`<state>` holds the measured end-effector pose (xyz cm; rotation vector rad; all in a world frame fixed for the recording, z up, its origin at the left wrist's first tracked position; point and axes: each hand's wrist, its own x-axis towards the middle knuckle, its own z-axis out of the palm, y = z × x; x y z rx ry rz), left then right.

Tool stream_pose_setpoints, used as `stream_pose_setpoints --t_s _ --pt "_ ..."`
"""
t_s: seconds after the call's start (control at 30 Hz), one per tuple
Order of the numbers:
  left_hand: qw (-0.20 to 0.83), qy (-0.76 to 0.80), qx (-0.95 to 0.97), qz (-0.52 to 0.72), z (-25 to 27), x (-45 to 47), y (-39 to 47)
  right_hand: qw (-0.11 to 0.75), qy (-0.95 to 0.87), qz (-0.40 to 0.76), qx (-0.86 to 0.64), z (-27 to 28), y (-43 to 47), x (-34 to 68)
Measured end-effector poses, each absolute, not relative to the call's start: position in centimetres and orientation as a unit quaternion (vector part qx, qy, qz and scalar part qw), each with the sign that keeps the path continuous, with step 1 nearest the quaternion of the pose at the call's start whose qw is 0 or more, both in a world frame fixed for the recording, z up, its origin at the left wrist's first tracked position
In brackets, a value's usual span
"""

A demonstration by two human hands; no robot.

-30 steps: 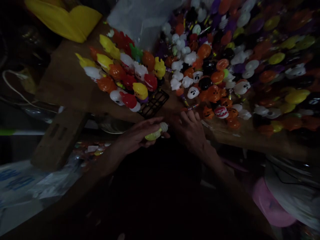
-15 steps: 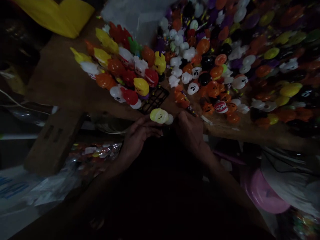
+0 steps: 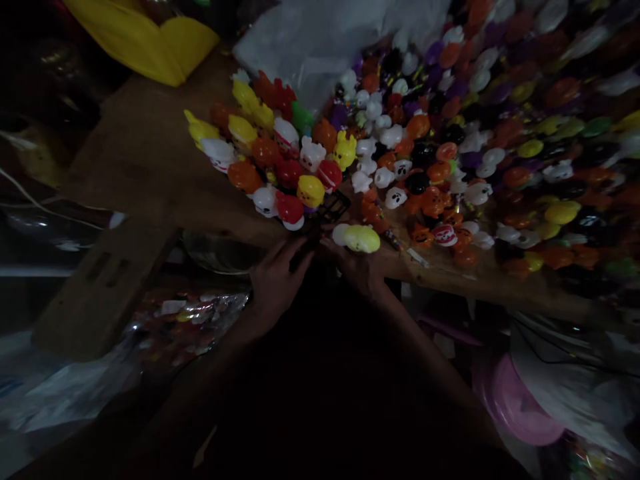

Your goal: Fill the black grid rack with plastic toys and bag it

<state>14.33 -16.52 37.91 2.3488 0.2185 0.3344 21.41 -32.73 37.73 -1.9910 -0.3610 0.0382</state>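
A pale yellow and white toy figure [image 3: 363,239], rounded like the other toppers, lies sideways in my right hand [image 3: 361,268], whose fingers are closed around its lower end. My left hand [image 3: 280,272] is at the near edge of a black grid rack [image 3: 334,208], fingers stretched out and thumb apart; dim light hides whether its fingertips touch the rack. Upright in that rack stand several figures, among them a yellow one with a face [image 3: 310,191] and a red and white one [image 3: 290,211].
A large heap of orange, white, black and purple figures [image 3: 433,200] covers the wooden table's right side. Clear plastic sheeting [image 3: 310,40] lies behind, and a yellow item [image 3: 187,50] at back left. Below are a filled plastic bag [image 3: 185,327] and a pink basin [image 3: 525,407].
The pale yellow figure has gone from upright between my hands to lying sideways in my right hand. My right hand has moved closer to my left. The view has shifted slightly.
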Motion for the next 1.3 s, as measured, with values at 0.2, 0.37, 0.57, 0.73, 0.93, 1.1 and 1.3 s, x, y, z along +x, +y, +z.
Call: stream_pose_setpoints --t_s 0.2,0.37,0.57,0.73,0.93,1.1,1.3 --pt "0.329 0.139 0.928 0.103 37.5 15.4 -17.2 0.545 -0.150 0.048 -0.823 36.9 -31.0 22.1" --pt "0.334 0.155 0.925 0.089 37.4 15.4 -17.1 0.425 -0.261 0.055 -0.865 38.7 -31.2 22.4" --pt "0.358 0.148 0.917 0.090 37.4 15.3 -17.0 0.410 -0.316 0.089 -0.851 38.7 -31.9 22.3" --pt "0.407 0.165 0.897 0.048 37.9 15.4 -17.1 0.500 -0.199 0.096 -0.837 37.3 -32.1 22.1" --pt "0.434 0.177 0.881 0.063 37.7 16.0 -17.1 0.498 -0.189 0.078 -0.843 37.8 -32.0 22.6" --pt "0.396 0.127 0.903 0.105 37.2 15.3 -16.6 0.409 -0.295 0.024 -0.863 37.2 -31.2 22.2" --pt "0.398 0.081 0.887 0.218 38.5 14.6 -17.5 0.371 -0.348 0.016 -0.861 37.7 -31.3 22.4"
